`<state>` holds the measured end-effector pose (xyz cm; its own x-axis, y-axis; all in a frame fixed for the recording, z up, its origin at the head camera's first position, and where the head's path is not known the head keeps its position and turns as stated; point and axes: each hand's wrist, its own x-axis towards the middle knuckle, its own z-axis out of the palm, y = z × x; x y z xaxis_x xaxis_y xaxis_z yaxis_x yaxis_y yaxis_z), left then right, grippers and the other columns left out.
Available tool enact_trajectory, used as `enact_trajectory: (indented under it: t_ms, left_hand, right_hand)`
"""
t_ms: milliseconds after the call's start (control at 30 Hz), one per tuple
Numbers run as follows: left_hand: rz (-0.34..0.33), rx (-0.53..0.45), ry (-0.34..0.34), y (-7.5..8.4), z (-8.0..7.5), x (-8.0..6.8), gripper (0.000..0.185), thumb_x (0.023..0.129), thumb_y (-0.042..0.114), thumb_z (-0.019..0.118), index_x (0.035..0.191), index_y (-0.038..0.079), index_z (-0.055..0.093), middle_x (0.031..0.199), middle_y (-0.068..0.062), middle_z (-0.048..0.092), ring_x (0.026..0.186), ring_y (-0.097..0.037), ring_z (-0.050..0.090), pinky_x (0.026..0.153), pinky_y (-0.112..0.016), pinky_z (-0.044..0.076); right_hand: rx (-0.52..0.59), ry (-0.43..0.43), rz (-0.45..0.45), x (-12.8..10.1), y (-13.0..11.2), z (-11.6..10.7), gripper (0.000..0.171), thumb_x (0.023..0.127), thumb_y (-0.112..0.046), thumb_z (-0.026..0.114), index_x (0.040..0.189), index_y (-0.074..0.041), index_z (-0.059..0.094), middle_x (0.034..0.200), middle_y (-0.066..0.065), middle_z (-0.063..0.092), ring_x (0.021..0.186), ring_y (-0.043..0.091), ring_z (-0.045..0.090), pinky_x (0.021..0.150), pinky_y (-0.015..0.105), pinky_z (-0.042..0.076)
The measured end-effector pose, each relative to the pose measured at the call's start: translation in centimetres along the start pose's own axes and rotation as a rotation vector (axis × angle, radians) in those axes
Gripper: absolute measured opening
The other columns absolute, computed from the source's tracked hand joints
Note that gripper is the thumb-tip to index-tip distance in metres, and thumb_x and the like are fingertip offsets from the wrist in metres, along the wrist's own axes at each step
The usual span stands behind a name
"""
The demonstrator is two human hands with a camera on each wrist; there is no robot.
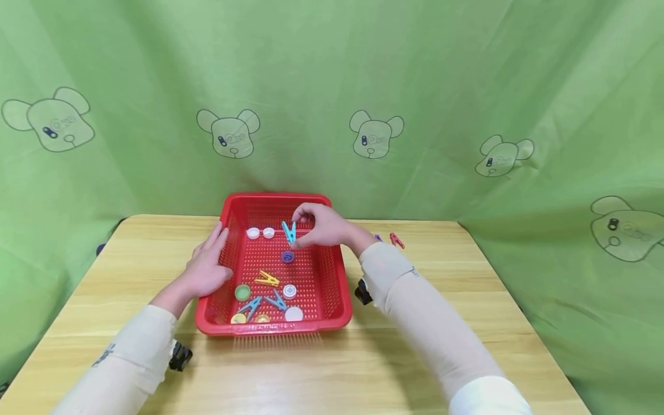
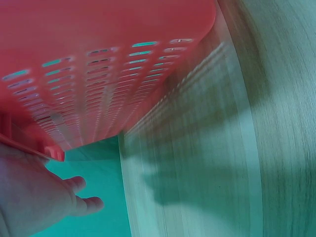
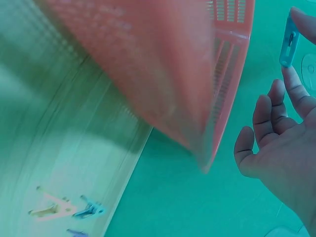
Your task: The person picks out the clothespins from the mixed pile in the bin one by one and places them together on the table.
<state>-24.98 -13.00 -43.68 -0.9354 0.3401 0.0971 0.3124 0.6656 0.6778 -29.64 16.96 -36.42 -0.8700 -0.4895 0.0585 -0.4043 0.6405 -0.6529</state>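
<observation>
The right hand pinches a blue clothespin over the red perforated basket; a purple cap lies just below.

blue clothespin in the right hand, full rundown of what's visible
The blue clothespin is small, light blue and looks like plastic, with two slim legs. The right hand pinches its top between fingertips, holding it roughly upright in the air over the far part of the red basket, above a purple cap. In the right wrist view, a finger and thumb meet on it. Nothing else touches it. Whether its jaws are open is too small to tell.
</observation>
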Motion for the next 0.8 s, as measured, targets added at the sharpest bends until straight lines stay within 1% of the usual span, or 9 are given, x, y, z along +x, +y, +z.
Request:
enact_trajectory:
  t_ms: [100, 233, 400, 533, 633, 733, 800]
  left_hand:
    - [0.005, -0.001, 0.000, 0.0, 0.0, 0.0, 0.099, 0.075, 0.002, 0.064, 0.159, -0.001, 0.011, 0.166, -0.010, -0.009, 0.142, -0.055, 0.006, 0.101, -0.080, 0.014]
    - [0.009, -0.002, 0.001, -0.1, 0.1, 0.0, 0.099, 0.075, 0.003, 0.064, 0.159, -0.001, 0.011, 0.166, -0.010, -0.009, 0.142, -0.056, 0.006, 0.101, -0.080, 0.014]
    - [0.012, 0.002, 0.002, -0.2, 0.0, 0.0, 0.099, 0.076, 0.003, 0.064, 0.159, -0.001, 0.011, 0.166, -0.010, -0.009, 0.142, -0.056, 0.006, 0.101, -0.080, 0.014]
    - [0.013, 0.002, 0.001, -0.2, -0.1, 0.0, 0.098, 0.076, 0.003, 0.064, 0.159, 0.000, 0.011, 0.166, -0.011, -0.009, 0.141, -0.056, 0.006, 0.101, -0.080, 0.015]
    - [0.012, 0.002, 0.000, -0.2, 0.0, 0.0, 0.098, 0.076, 0.003, 0.064, 0.159, 0.000, 0.011, 0.166, -0.011, -0.009, 0.141, -0.057, 0.006, 0.101, -0.080, 0.015]
    - [0.013, 0.003, 0.000, -0.1, 0.0, 0.0, 0.098, 0.076, 0.003, 0.064, 0.159, -0.001, 0.011, 0.166, -0.011, -0.009, 0.141, -0.057, 0.006, 0.101, -0.080, 0.014]
    - [0.014, 0.003, 0.001, -0.1, 0.0, -0.1, 0.098, 0.076, 0.003, 0.064, 0.159, -0.001, 0.011, 0.166, -0.011, -0.009, 0.141, -0.058, 0.007, 0.101, -0.080, 0.014]
  right_hand:
    - [0.021, 0.028, 0.004, -0.8, 1.0, -0.5, 0.051, 0.071, -0.026, 0.090, 0.110, -0.010, 0.062, 0.106, 0.009, 0.059, 0.098, 0.019, 0.052, 0.083, 0.031, 0.048]
    - [0.046, 0.075, 0.012, -1.9, 2.1, -1.0, 0.054, 0.070, -0.023, 0.090, 0.112, -0.007, 0.061, 0.109, 0.011, 0.059, 0.101, 0.021, 0.053, 0.087, 0.032, 0.046]
    - [0.087, 0.109, 0.029, -3.1, 3.0, -1.5, 0.054, 0.071, -0.018, 0.089, 0.113, -0.004, 0.060, 0.107, 0.011, 0.057, 0.101, 0.025, 0.051, 0.087, 0.039, 0.045]
    - [0.109, 0.135, 0.029, -3.9, 3.6, -1.8, 0.051, 0.071, -0.015, 0.088, 0.111, -0.004, 0.059, 0.106, 0.014, 0.056, 0.103, 0.032, 0.050, 0.092, 0.047, 0.044]
    - [0.113, 0.147, 0.029, -4.4, 4.1, -1.9, 0.049, 0.071, -0.013, 0.087, 0.110, -0.004, 0.059, 0.107, 0.019, 0.054, 0.106, 0.038, 0.049, 0.095, 0.051, 0.042]
    - [0.096, 0.158, 0.041, -4.9, 4.8, -2.1, 0.049, 0.071, -0.014, 0.087, 0.109, -0.005, 0.059, 0.107, 0.020, 0.053, 0.104, 0.037, 0.049, 0.094, 0.049, 0.042]
    - [0.087, 0.165, 0.054, -5.3, 5.1, -2.3, 0.049, 0.070, -0.015, 0.087, 0.109, -0.006, 0.059, 0.106, 0.017, 0.053, 0.102, 0.034, 0.049, 0.092, 0.045, 0.043]
